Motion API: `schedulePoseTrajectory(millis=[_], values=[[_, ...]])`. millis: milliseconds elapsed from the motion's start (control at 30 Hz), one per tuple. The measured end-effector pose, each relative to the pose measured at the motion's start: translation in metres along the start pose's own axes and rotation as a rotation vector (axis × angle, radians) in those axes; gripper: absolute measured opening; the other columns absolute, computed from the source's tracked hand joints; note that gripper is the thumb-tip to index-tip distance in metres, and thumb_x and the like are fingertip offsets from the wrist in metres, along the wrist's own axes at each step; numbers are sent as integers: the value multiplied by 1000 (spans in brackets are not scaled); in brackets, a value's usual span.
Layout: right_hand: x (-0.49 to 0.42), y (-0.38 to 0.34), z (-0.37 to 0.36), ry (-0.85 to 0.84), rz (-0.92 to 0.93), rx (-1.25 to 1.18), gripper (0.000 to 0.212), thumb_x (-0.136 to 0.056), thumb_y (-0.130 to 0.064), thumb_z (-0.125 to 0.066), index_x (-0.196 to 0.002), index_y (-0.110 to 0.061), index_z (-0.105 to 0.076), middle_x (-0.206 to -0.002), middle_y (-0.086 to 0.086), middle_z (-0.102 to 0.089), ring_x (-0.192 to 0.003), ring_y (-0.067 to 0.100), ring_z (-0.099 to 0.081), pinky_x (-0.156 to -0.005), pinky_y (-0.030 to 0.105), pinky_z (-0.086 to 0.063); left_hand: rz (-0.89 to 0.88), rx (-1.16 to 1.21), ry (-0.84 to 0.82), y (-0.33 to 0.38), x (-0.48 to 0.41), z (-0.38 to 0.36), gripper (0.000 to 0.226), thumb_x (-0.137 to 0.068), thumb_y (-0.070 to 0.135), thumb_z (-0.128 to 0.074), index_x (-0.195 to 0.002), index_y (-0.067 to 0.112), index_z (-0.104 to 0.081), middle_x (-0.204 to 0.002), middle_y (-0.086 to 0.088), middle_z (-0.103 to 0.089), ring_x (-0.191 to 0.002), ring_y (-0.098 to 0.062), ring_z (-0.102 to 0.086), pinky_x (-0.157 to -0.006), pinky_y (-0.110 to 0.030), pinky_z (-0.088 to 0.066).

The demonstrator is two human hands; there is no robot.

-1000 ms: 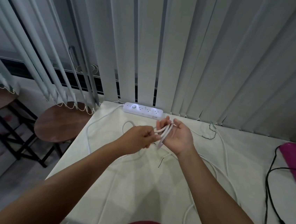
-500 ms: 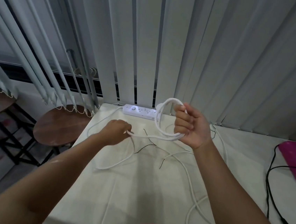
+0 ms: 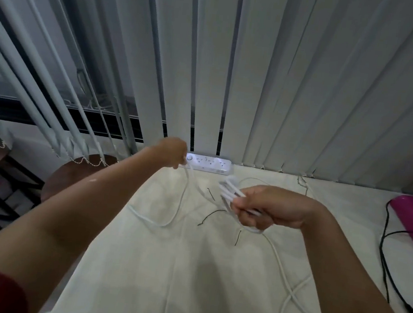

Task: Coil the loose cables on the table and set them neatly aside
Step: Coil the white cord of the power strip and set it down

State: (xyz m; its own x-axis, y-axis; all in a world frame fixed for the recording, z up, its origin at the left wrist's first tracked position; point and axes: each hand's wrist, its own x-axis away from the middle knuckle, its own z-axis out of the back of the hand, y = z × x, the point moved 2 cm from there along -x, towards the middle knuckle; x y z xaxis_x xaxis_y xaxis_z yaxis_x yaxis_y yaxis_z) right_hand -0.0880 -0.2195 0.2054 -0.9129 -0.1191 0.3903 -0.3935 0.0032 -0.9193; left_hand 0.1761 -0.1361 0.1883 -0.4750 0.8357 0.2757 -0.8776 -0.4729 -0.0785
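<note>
Fingers of the right hand (image 3: 268, 210) clamp a few white cable (image 3: 227, 192) loops; the left hand (image 3: 174, 153) grips its slack. Most lies loose on the surface (image 3: 138, 264); the black cable (image 3: 385, 254) is untouched.

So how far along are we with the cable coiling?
Nothing is set aside yet. In hand: the right hand grips a few loops of the white cable, and the left hand holds its run beside the power strip. Left: wind in the slack lying on the table, then coil the black cable on the right, untouched.
</note>
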Motion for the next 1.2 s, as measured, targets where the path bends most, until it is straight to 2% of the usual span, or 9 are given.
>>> schedulePoseTrajectory(millis=[133,300,467,567,667,800,900,1000,1200], values=[[-34,14,-22,195,-201,236,18,-96,-26,-46,-85,-13,-52,-75,2,-73,-41,11,-35,-44,25,-28,38,-67,105,6,-6,30,30,-89,32,-61,-66,12,-59,-51,6,-50,-62,-16,-56,-51,-23,-36],[-86,44,-48,499,-277,194,12,-96,-23,-41,-89,-16,-47,-91,1,-76,-42,6,-41,-40,18,-30,5,-124,313,15,12,41,52,-86,57,-54,-55,17,-44,-57,3,-45,-50,-13,-43,-46,-21,-25],[-127,52,-41,766,-136,-484,23,-101,-20,-40,-80,-12,-47,-83,8,-74,-45,11,-38,-42,21,-30,-270,183,-23,13,39,17,39,-88,49,-56,-60,24,-46,-77,1,-55,-80,-22,-55,-70,-35,-46],[-138,48,-29,738,-45,-863,26,-102,-18,-40,-77,-11,-46,-79,12,-73,-42,10,-40,-40,20,-33,-317,353,-198,0,56,-2,22,-95,40,-45,-85,26,-58,-95,8,-63,-98,-16,-56,-87,-30,-46],[-144,47,-20,687,50,-1095,29,-102,-19,-39,-75,-11,-46,-79,11,-74,-36,9,-41,-38,16,-36,-295,454,-312,-9,65,-16,31,-101,27,-32,-109,25,-62,-107,14,-69,-101,-4,-52,-80,-8,-36],[-148,37,-15,711,102,-1147,28,-102,-20,-41,-77,-10,-48,-88,11,-71,-37,9,-42,-40,17,-37,-262,549,-293,-15,63,-25,25,-94,10,-38,-93,20,-61,-98,3,-74,-95,-13,-68,-86,-23,-49],[-147,36,-15,723,68,-1053,26,-100,-21,-43,-78,-10,-51,-64,6,-65,-37,10,-44,-39,18,-37,-176,566,-153,-26,48,-17,24,-96,0,-37,-99,8,-60,-108,-7,-71,-92,-19,-71,-68,-17,-52],[-147,39,-23,638,-44,-902,29,-99,-26,-44,-81,-8,-57,-57,3,-63,-38,10,-46,-40,18,-38,-84,699,4,-30,38,-11,17,-98,19,-49,-95,9,-62,-89,3,-74,-69,-9,-72,-52,-17,-48],[-155,34,-19,500,-5,-1042,52,-95,-55,-40,-83,-8,-61,-69,5,-54,-59,16,-44,-58,27,-33,-261,735,-93,5,53,-24,19,-86,31,-62,-72,19,-66,-67,7,-73,-47,-5,-62,-50,-21,-50]])
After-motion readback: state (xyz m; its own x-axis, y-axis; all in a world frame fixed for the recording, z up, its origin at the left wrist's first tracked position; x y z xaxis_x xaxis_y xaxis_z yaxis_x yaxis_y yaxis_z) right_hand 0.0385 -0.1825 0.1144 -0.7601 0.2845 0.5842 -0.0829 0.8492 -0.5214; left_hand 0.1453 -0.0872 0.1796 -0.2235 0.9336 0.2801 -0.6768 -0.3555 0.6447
